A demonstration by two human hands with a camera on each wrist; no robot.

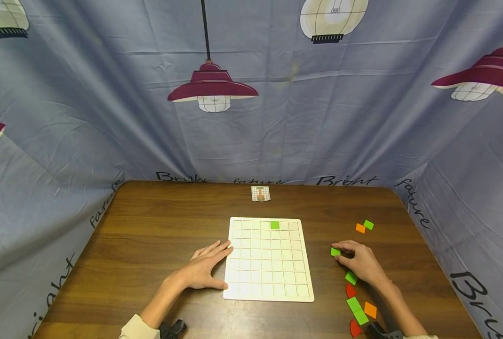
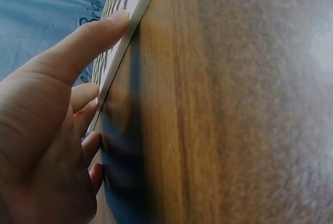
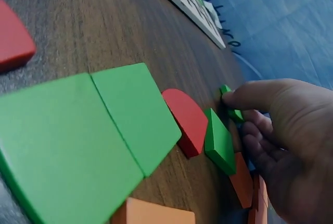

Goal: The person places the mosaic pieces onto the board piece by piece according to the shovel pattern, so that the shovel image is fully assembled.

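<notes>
A white gridded board [image 1: 269, 263] lies flat on the table, with one green square tile [image 1: 275, 225] in its top row. My left hand [image 1: 203, 268] touches the board's left edge, fingers spread and fairly straight; in the left wrist view the thumb [image 2: 99, 34] lies against the rim. To the right of the board, my right hand [image 1: 363, 263] pinches a small green square block [image 1: 335, 252] between thumb and fingers. The right wrist view shows that block [image 3: 226, 89] at the fingertips, partly hidden by them.
Below the right hand lie green blocks [image 1: 355, 304], red quarter-round blocks [image 1: 350, 290] and an orange block [image 1: 370, 310]. Farther back sit another orange block [image 1: 360, 228] and green block [image 1: 368, 225]. A small pattern card [image 1: 260, 193] lies at the table's far edge, before a blue curtain [image 1: 276, 132].
</notes>
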